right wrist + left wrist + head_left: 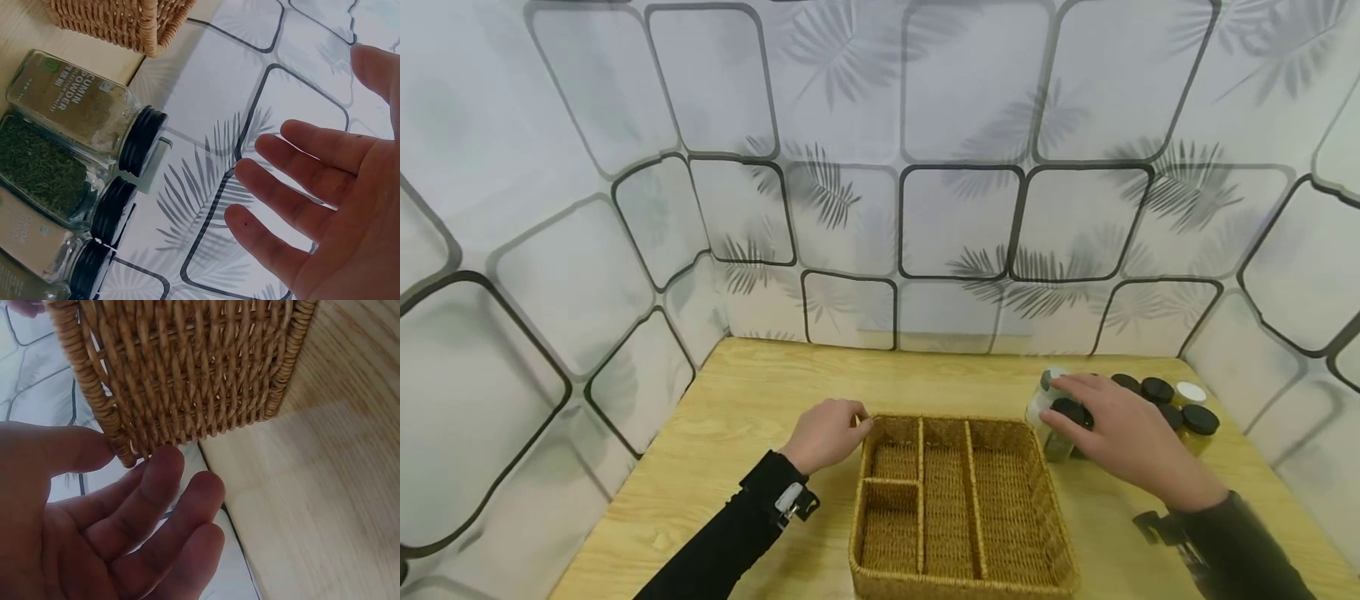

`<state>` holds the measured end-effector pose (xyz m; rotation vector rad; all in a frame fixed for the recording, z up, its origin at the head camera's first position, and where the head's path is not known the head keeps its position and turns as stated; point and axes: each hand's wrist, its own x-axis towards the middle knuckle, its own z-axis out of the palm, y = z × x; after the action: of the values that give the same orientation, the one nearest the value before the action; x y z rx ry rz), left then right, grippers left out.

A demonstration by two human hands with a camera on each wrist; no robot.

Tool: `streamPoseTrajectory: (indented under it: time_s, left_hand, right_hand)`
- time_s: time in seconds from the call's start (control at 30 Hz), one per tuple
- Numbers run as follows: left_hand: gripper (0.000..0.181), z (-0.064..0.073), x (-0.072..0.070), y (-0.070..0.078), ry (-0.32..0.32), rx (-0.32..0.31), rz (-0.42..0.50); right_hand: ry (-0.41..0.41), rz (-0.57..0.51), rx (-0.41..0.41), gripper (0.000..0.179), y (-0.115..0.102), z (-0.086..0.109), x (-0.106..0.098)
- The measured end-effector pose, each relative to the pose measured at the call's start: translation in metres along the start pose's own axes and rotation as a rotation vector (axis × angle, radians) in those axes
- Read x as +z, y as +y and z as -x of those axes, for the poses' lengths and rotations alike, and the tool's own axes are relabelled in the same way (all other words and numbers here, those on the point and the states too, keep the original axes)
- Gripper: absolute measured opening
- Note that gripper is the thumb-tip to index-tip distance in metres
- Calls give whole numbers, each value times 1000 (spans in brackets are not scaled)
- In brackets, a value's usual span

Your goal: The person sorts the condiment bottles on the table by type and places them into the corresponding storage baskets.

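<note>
A woven wicker basket (pixel 958 500) with several compartments, all bare, sits mid-table. My left hand (pixel 859 422) lies beside its far left corner with fingers relaxed, holding nothing. In the left wrist view that hand (pixel 140 469) is open, its fingertips (pixel 167 464) right at the basket's wall (pixel 187 375); contact is unclear. My right hand (pixel 1063 404) hovers, fingers spread, over a cluster of glass spice jars (pixel 1156 389) right of the basket. In the right wrist view the hand (pixel 300 125) is open and apart from a cumin powder jar (pixel 75 106) and a green herb jar (pixel 44 169).
The light wooden table (pixel 760 392) is boxed in by patterned walls (pixel 955 217) at the back and both sides. Most jars have black lids; one has a white lid (pixel 1190 392). The jars stand close together near the table's back right.
</note>
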<state>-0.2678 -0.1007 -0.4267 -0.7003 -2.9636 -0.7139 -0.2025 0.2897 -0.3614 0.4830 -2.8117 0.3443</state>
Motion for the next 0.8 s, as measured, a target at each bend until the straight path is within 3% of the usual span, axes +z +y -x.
streamPoseTrajectory:
  time_s: [0.37,0.8]
  left_hand:
    - [39,1,5,-3,-22,-3,42]
    - [44,2,11,-3,-98,-34,62]
  right_hand:
    - [29,-10,-19,54,4,9,5]
    - [18,-5,0,53,13,14,10]
